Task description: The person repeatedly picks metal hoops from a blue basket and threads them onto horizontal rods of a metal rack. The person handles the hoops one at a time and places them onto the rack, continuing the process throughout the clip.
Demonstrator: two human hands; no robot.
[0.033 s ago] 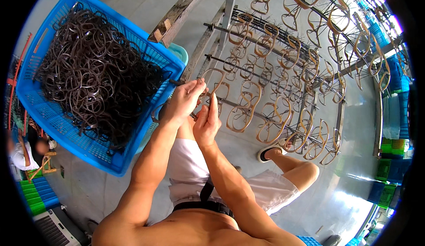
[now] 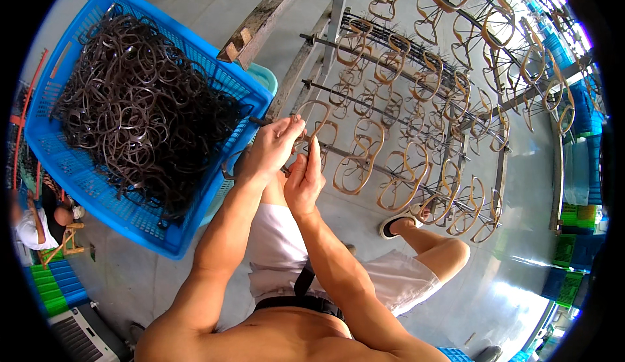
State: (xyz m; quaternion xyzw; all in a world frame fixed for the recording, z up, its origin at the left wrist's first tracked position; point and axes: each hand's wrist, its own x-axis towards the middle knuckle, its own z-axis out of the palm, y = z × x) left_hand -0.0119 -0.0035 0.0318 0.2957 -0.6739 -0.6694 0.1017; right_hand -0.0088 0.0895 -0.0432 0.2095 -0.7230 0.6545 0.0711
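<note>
Brown spectacle frame [image 2: 317, 101] sits in the pinched fingertips of the left hand [image 2: 270, 147], just beside the hanging frames [image 2: 383, 139]. Right hand [image 2: 305, 185]: index finger extended, grip cannot be told. Light, steady handling, avoiding contact, appears advisable.

Left hand [image 2: 275, 146] near right hand [image 2: 305, 187], forearms [image 2: 228, 235] slanted inward.
</note>
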